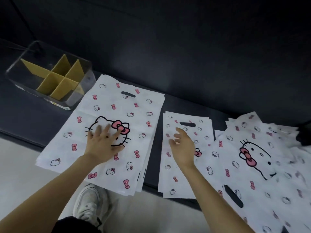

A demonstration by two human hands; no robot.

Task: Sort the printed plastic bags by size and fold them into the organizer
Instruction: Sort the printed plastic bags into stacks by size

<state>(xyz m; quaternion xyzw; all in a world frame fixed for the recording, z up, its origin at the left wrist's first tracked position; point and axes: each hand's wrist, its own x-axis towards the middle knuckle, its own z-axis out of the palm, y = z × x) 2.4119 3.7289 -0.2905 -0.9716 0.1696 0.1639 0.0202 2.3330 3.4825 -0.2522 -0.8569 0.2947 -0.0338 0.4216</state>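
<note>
A stack of large white bags (117,105) printed with cat faces and pink bows lies flat on the dark seat. My left hand (102,143) presses on its middle with fingers spread. To the right lies a stack of smaller bags (185,179) with the same print. My right hand (182,147) hovers over it, fingers loosely bent, holding nothing. Further right, a loose heap of unsorted bags (262,165) spreads toward the frame edge. A clear organizer (79,98) with brown cardboard dividers (58,79) stands at the back left; its compartments hold nothing that I can see.
The dark sofa seat (25,115) carries everything, with its backrest (168,47) behind. A pale floor (20,174) lies below the seat's front edge. My white shoe (90,202) stands on it. A dark object (304,133) sits at the far right.
</note>
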